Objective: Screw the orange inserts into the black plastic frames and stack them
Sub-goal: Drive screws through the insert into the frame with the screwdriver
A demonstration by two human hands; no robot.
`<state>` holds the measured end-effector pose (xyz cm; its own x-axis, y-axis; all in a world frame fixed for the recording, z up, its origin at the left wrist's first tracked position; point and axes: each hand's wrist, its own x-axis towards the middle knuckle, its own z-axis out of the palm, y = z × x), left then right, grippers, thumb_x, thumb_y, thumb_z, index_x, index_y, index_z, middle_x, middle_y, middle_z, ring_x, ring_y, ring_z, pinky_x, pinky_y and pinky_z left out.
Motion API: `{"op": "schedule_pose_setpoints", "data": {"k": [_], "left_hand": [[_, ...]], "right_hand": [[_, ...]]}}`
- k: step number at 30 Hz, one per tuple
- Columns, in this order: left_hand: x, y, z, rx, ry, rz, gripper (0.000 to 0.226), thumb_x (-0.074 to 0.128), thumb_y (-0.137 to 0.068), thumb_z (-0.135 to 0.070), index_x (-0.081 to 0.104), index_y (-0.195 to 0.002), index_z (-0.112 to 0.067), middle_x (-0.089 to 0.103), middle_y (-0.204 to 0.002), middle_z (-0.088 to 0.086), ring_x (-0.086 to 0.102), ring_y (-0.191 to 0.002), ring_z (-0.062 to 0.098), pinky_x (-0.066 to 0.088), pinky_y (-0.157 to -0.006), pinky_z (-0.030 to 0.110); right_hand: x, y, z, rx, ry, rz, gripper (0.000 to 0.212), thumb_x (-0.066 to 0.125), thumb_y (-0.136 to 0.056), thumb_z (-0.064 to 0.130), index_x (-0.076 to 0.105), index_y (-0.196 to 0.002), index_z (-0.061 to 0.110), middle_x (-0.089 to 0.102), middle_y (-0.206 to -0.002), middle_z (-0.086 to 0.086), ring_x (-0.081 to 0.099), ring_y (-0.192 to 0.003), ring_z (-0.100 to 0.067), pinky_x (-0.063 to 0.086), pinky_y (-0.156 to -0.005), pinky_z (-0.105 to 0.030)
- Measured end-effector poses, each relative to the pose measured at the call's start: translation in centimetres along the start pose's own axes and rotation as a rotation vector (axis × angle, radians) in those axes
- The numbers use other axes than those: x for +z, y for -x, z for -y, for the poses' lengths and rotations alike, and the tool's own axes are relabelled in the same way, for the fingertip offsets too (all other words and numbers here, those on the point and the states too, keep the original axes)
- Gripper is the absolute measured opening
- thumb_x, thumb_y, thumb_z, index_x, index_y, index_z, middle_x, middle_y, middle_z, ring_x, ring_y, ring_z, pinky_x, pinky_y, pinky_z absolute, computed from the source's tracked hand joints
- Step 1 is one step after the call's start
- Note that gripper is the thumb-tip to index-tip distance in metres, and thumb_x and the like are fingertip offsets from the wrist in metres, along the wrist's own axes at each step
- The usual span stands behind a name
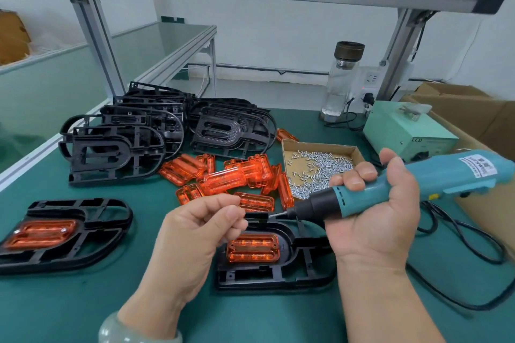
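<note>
A black frame (278,277) lies in front of me with an orange insert (253,248) seated in it. My right hand (381,209) grips a blue electric screwdriver (418,181), its bit pointing left just above the frame's far edge. My left hand (203,220) is pinched at the bit's tip; a screw between the fingers is too small to make out. A second frame with an orange insert (41,232) lies at the left. Loose orange inserts (237,175) are heaped mid-table, and empty black frames (117,145) are piled behind them.
A shallow cardboard tray (320,147) of small silver screws sits right of the inserts. Behind it stands a pale green power box (401,128), a glass bottle (340,83) and cardboard boxes (473,108). The driver's black cable (473,245) loops over the green mat at right.
</note>
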<state>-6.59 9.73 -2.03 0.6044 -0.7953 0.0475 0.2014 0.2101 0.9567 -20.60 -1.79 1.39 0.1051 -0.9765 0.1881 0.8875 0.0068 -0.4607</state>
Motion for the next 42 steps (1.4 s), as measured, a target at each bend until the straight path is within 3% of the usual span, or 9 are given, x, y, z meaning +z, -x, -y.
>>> {"op": "schedule_pose_setpoints", "data": {"k": [4, 7, 14, 24, 29, 34, 38, 42], "left_hand": [[0.7, 0.3, 0.0, 0.037, -0.160, 0.048, 0.011, 0.065, -0.076, -0.022, 0.075, -0.079, -0.024, 0.070, -0.070, 0.007, 0.059, -0.053, 0.009, 0.046, -0.047, 0.016], [1.0, 0.5, 0.3, 0.041, -0.282, 0.055, 0.025, 0.061, -0.087, -0.007, 0.074, -0.078, -0.025, 0.070, -0.067, 0.006, 0.057, -0.049, 0.006, 0.045, -0.046, 0.015], [1.5, 0.9, 0.2, 0.030, -0.318, 0.087, 0.019, 0.061, -0.087, -0.004, 0.072, -0.075, -0.013, 0.070, -0.065, 0.006, 0.054, -0.044, 0.004, 0.040, -0.040, 0.015], [1.7, 1.1, 0.3, 0.007, -0.345, 0.096, 0.020, 0.065, -0.085, -0.008, 0.074, -0.072, -0.019, 0.071, -0.067, 0.006, 0.058, -0.050, 0.007, 0.039, -0.040, 0.017], [1.8, 1.2, 0.3, 0.025, -0.378, 0.101, 0.020, 0.065, -0.085, -0.011, 0.074, -0.071, -0.023, 0.070, -0.064, 0.004, 0.056, -0.047, 0.003, 0.040, -0.041, 0.014], [1.7, 1.2, 0.4, 0.062, -0.424, 0.097, 0.022, 0.066, -0.085, -0.013, 0.072, -0.067, -0.024, 0.067, -0.057, 0.000, 0.052, -0.041, 0.001, 0.037, -0.042, 0.007], [1.9, 1.2, 0.4, 0.105, -0.501, 0.098, 0.020, 0.064, -0.086, -0.018, 0.069, -0.068, -0.027, 0.067, -0.058, -0.003, 0.056, -0.045, 0.002, 0.042, -0.049, 0.009], [1.9, 1.1, 0.3, 0.118, -0.547, 0.083, 0.030, 0.063, -0.086, -0.018, 0.065, -0.057, -0.021, 0.064, -0.053, -0.004, 0.054, -0.044, 0.000, 0.041, -0.050, 0.008]], "right_hand": [[-0.1, 0.2, -0.5, 0.039, -0.066, -0.105, 0.007, 0.046, -0.094, 0.026, 0.052, -0.091, 0.022, 0.046, -0.059, 0.010, 0.043, -0.045, -0.005, 0.045, -0.057, -0.019], [-0.5, 0.6, -1.0, 0.071, -0.095, -0.138, 0.006, 0.049, -0.092, 0.026, 0.052, -0.089, 0.023, 0.045, -0.059, 0.010, 0.043, -0.045, -0.005, 0.045, -0.057, -0.019], [-0.8, 0.6, -1.3, 0.084, -0.092, -0.135, 0.006, 0.050, -0.092, 0.027, 0.053, -0.090, 0.023, 0.046, -0.060, 0.010, 0.043, -0.045, -0.005, 0.045, -0.057, -0.019], [-1.2, 0.4, -1.2, 0.093, -0.111, -0.079, 0.008, 0.054, -0.084, 0.028, 0.054, -0.089, 0.022, 0.046, -0.060, 0.010, 0.044, -0.045, -0.004, 0.047, -0.057, -0.020], [-1.2, 0.5, -1.3, 0.086, -0.092, -0.067, 0.008, 0.046, -0.094, 0.025, 0.054, -0.092, 0.022, 0.047, -0.060, 0.009, 0.044, -0.045, -0.005, 0.047, -0.058, -0.020], [-1.1, 0.6, -1.3, 0.086, -0.096, -0.041, 0.009, 0.045, -0.094, 0.025, 0.053, -0.092, 0.022, 0.047, -0.059, 0.010, 0.044, -0.045, -0.004, 0.047, -0.057, -0.020], [-1.1, 0.6, -1.3, 0.081, -0.102, 0.001, 0.007, 0.050, -0.089, 0.026, 0.054, -0.093, 0.022, 0.048, -0.059, 0.010, 0.044, -0.045, -0.004, 0.047, -0.057, -0.020], [-1.1, 0.6, -1.4, 0.070, -0.088, 0.037, 0.010, 0.049, -0.085, 0.025, 0.053, -0.094, 0.021, 0.049, -0.059, 0.009, 0.045, -0.045, -0.004, 0.047, -0.056, -0.021]]}}
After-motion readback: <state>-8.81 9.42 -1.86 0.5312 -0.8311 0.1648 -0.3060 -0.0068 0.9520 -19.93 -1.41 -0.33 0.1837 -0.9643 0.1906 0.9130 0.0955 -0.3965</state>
